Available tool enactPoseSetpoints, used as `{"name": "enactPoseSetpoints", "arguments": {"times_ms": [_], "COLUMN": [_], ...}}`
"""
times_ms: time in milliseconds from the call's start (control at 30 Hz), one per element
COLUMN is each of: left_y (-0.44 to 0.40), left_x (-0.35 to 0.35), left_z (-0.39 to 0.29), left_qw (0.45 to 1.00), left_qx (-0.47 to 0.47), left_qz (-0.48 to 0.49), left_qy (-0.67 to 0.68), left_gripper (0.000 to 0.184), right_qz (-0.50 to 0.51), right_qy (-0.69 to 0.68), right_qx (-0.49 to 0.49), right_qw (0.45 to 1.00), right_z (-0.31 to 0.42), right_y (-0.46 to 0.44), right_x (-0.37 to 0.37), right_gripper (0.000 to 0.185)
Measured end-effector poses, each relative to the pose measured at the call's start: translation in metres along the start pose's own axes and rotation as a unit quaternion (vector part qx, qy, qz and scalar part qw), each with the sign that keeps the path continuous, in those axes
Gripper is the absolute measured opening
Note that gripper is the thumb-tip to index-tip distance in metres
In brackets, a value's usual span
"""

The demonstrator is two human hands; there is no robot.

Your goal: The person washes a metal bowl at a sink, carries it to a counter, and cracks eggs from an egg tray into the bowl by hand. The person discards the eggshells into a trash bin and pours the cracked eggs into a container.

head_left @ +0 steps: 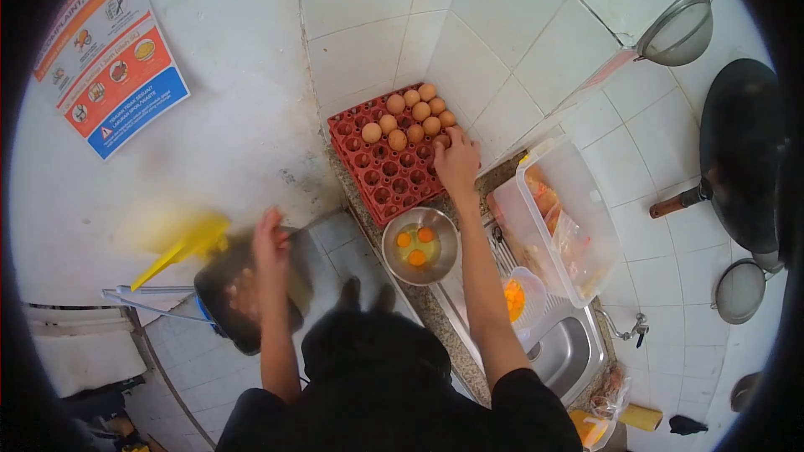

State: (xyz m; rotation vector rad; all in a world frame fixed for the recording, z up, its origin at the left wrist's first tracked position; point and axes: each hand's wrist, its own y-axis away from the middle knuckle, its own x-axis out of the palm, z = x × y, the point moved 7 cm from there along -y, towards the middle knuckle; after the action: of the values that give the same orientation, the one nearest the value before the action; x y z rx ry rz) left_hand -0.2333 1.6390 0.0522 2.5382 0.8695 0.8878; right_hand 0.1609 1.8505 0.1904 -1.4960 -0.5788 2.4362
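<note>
At the right edge of the red egg tray (pixel 374 193), my right hand (pixel 458 164) has its fingers wrapped round a brown egg (pixel 441 141). Several more brown eggs (pixel 398 140) sit in the tray's upper part; its lower cups hold none. Just below the tray, a steel bowl (pixel 397 264) contains three yolks in clear egg white. My left hand (pixel 270 238) is over a dark bin (pixel 243 289) at the left, blurred by motion, so its fingers are hard to make out. Pale brown shapes, perhaps shells, show blurred inside the bin.
A clear plastic box (pixel 578 201) with bagged food stands right of my right arm. Below it are a small tub of orange pieces (pixel 515 299) and a steel sink (pixel 569 354). A blurred yellow object (pixel 188 247) is beside the bin. Pans and strainers hang at the right.
</note>
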Motion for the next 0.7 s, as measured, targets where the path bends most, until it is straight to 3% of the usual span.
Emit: {"name": "enactPoseSetpoints", "arguments": {"times_ms": [33,67,133,200,233,333,400,467,500,567,600,633,700], "left_y": [-0.002,-0.001,0.044,0.038,0.047,0.054,0.055,0.063,0.061,0.052,0.057,0.07,0.103], "left_x": [-0.05,-0.103,-0.154,-0.261,-0.284,-0.322,-0.286,-0.202,-0.162,-0.094,-0.052,-0.004,0.083], "left_z": [-0.012,-0.024,-0.04,-0.027,-0.021,0.007,0.012,0.009,0.018,0.043,0.051,0.054,0.059], "left_qw": [0.992,0.945,0.898,0.813,0.806,0.895,0.944,0.978,0.993,0.998,0.993,0.982,0.946], "left_qx": [0.051,0.199,0.117,0.133,0.121,0.124,0.102,0.054,0.004,-0.052,-0.083,-0.11,-0.222], "left_qz": [-0.091,-0.144,-0.347,-0.399,-0.418,-0.361,-0.254,-0.103,-0.068,0.02,0.083,0.146,0.228], "left_qy": [-0.069,-0.216,-0.242,-0.403,-0.401,-0.229,-0.186,-0.173,-0.093,0.013,0.033,0.055,0.06], "left_gripper": [0.041,0.041,0.044,0.045,0.043,0.038,0.032,0.026,0.027,0.029,0.033,0.037,0.043], "right_qz": [0.026,0.053,0.091,0.112,0.098,0.089,0.121,0.127,0.128,0.046,0.003,0.014,0.041], "right_qy": [0.062,0.124,0.213,0.269,0.278,0.297,0.3,0.195,0.143,-0.098,-0.218,-0.386,-0.373], "right_qx": [-0.001,-0.001,-0.005,-0.016,-0.012,-0.008,-0.015,0.002,0.012,0.035,0.046,0.069,0.115], "right_qw": [0.998,0.991,0.973,0.956,0.955,0.951,0.946,0.973,0.981,0.993,0.975,0.92,0.92], "right_z": [0.0,0.001,0.001,0.002,-0.001,-0.01,-0.008,0.0,0.001,0.0,-0.003,-0.01,-0.022], "right_y": [-0.007,-0.012,-0.017,-0.024,-0.025,-0.025,-0.028,-0.034,-0.031,-0.016,-0.007,0.01,0.057], "right_x": [0.012,0.024,0.041,0.054,0.059,0.068,0.064,0.04,0.029,0.003,-0.008,-0.005,-0.008], "right_gripper": [0.035,0.033,0.032,0.033,0.033,0.033,0.035,0.037,0.038,0.037,0.037,0.031,0.032]}}
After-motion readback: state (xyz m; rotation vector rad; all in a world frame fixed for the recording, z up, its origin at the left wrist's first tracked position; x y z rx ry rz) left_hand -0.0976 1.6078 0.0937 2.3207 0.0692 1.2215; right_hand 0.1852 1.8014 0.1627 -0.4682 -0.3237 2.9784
